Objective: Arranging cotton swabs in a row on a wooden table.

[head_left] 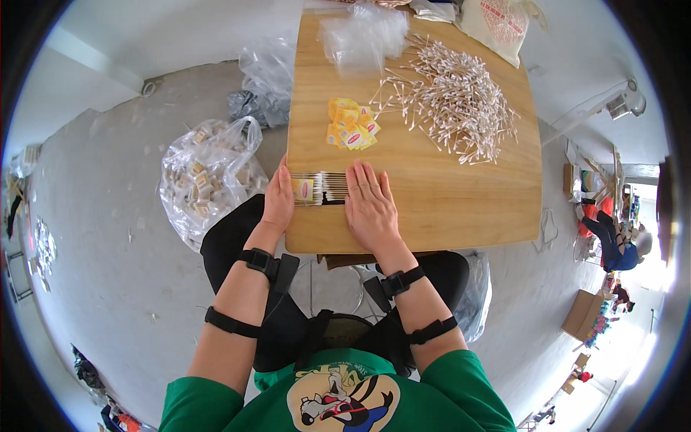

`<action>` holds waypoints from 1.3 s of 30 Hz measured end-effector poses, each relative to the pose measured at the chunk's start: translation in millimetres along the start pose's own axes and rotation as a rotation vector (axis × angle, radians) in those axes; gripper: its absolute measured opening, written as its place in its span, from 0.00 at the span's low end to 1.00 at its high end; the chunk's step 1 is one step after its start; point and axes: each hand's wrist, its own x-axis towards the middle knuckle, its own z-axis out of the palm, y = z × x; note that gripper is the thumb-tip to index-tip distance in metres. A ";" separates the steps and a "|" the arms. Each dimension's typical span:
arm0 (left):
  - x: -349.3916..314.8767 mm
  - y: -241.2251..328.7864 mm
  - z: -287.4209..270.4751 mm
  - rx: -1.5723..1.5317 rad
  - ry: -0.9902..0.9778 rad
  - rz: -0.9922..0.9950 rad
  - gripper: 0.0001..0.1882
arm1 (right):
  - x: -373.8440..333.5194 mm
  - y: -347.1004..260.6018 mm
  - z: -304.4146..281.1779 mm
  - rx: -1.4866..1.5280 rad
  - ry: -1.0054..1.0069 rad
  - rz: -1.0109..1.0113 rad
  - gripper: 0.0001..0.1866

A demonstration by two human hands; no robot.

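Cotton swabs point(333, 186) lie side by side in a flat row near the left edge of the wooden table. A yellow label card point(304, 190) rests at the row's left end, apparently inside a clear plastic bag whose outline is hard to make out. My left hand point(277, 200) grips that left end at the table edge, its fingers close together and partly hidden. Stretched flat, the fingers of my right hand point(371, 201) press on the right end of the row. A small dark gap shows between the swabs, just left of my right hand.
Yellow label cards point(353, 126) lie in a loose pile beyond my hands. A large heap of cotton swabs point(461, 101) spreads at the far right, with clear bags point(363, 36) at the far edge. Left of the table, a plastic sack point(209, 180) of filled packets stands on the floor.
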 end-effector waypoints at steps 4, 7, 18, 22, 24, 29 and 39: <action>0.5 -4.7 0.0 -0.024 -0.017 -0.012 0.30 | 5.6 -1.9 1.0 -0.006 -0.002 -0.019 0.28; 1.7 -4.4 0.5 0.019 -0.013 0.010 0.31 | 6.0 -2.0 2.1 0.010 0.023 -0.018 0.27; 4.9 -2.8 -3.9 0.106 -0.011 0.052 0.30 | 8.4 -2.1 4.6 -0.015 0.041 -0.024 0.27; 6.1 5.2 -6.4 0.486 0.029 -0.026 0.29 | 3.7 1.5 6.9 -0.013 0.044 0.016 0.27; -1.5 18.7 2.3 0.788 0.085 -0.073 0.28 | -4.8 9.2 6.9 -0.038 0.049 0.042 0.27; -4.8 17.6 0.9 0.918 0.227 0.112 0.28 | -15.4 16.6 6.1 -0.049 0.044 0.131 0.28; -10.6 31.6 -13.4 -0.152 0.139 0.237 0.30 | -6.5 -7.7 -12.8 0.104 0.136 0.084 0.29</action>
